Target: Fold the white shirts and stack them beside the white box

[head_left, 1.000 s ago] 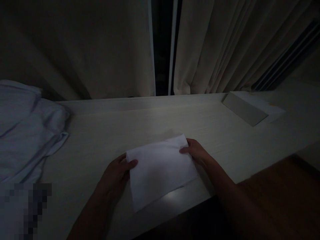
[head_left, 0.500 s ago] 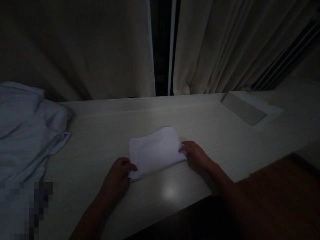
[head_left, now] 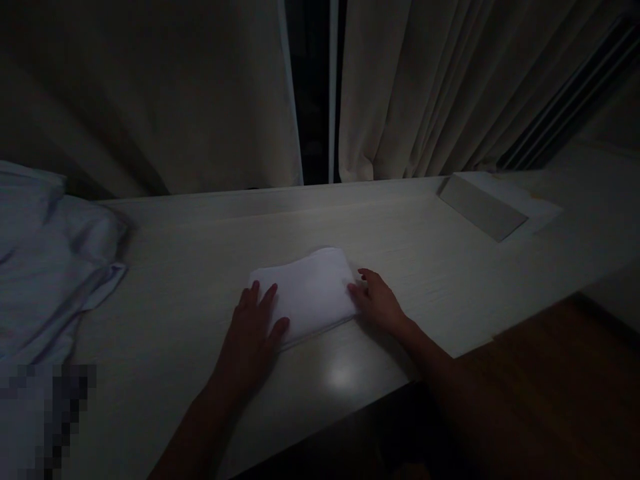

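Note:
A folded white cloth (head_left: 315, 290) lies flat on the pale tabletop (head_left: 200, 260), roughly rectangular, with its layered edge toward me. My left hand (head_left: 255, 327) rests on its left end, fingers spread, thumb on the front left part. At the cloth's right edge is my right hand (head_left: 377, 300), its thumb touching the cloth and its index finger apart from the thumb, just off the edge. Its other fingers are mostly hidden.
At the left lies a large heap of light cloth (head_left: 45, 253). A box-like object (head_left: 483, 207) with a grey side sits at the back right. Curtains (head_left: 390, 87) hang behind the table. Brown floor (head_left: 550, 373) shows at lower right.
My left hand has gone from gripping the cloth's left edge to lying spread on top of it. My right hand's fingers have come off the right edge slightly. The view has shifted a little.

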